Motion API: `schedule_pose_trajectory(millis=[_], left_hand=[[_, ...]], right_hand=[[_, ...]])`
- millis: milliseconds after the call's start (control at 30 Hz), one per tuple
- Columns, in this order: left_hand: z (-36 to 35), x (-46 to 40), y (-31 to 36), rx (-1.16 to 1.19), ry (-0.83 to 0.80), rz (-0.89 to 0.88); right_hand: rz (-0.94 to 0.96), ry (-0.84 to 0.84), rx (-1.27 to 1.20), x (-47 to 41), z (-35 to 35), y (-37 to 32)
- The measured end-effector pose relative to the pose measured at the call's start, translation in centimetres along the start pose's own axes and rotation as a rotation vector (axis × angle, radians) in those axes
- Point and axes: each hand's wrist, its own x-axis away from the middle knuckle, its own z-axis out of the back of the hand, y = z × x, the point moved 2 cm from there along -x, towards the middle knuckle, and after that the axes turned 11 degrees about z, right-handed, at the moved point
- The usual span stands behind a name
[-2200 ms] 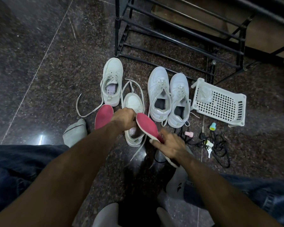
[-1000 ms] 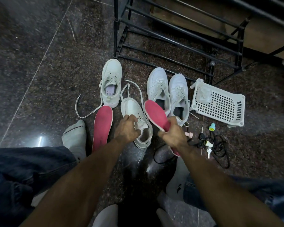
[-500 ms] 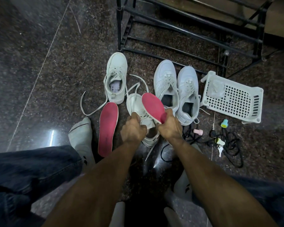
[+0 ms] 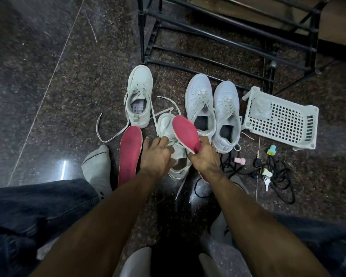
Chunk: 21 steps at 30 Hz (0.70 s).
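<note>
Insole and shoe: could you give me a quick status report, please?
Left hand holds shoe. Right hand grips insole, tilted over shoe, not yet in. Loose lace by shoe toe; spare insole on floor beside.

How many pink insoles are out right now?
2. One insole lies on the floor beside the left hand; the second insole is held by the right hand above the sneaker. Others could be hidden.

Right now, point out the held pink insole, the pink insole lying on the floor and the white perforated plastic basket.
Held pink insole [image 4: 185,132]: head view, middle of its forepart.
Pink insole lying on the floor [image 4: 129,154]: head view, its middle.
White perforated plastic basket [image 4: 288,126]: head view, perforated wall.
</note>
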Motion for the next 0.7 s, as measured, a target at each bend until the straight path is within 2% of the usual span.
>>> schedule_pose_trajectory(millis=[100,200,267,367,433,600,700], left_hand=[[0.5,-1.5,1.3,-0.207,-0.113,-0.004],[0.4,-2.1,2.5,-0.3,-0.113,0.017],[0.2,-2.1,2.6,-0.286,-0.085,-0.04],[0.3,-2.0,1.6,-0.123,-0.007,-0.201],[0.5,-2.2,0.5,0.038,-0.022,-0.26],[1.0,-3.8,-1.1,0.3,-0.12,-0.193],[1.2,-4.7,-1.2,0.376,-0.215,-0.092]], right_hand=[[-0.001,-0.002,-0.003,0.1,0.0,-0.2],[-0.001,0.0,-0.006,0.0,-0.1,0.0],[0.0,0.004,-0.007,-0.1,-0.2,0.1],[-0.009,0.018,-0.024,-0.1,-0.3,0.4],[-0.024,0.025,-0.046,-0.2,-0.3,0.5],[-0.004,-0.012,-0.07,-0.1,0.2,0.1],[0.043,-0.029,-0.021,0.2,0.8,0.1]])
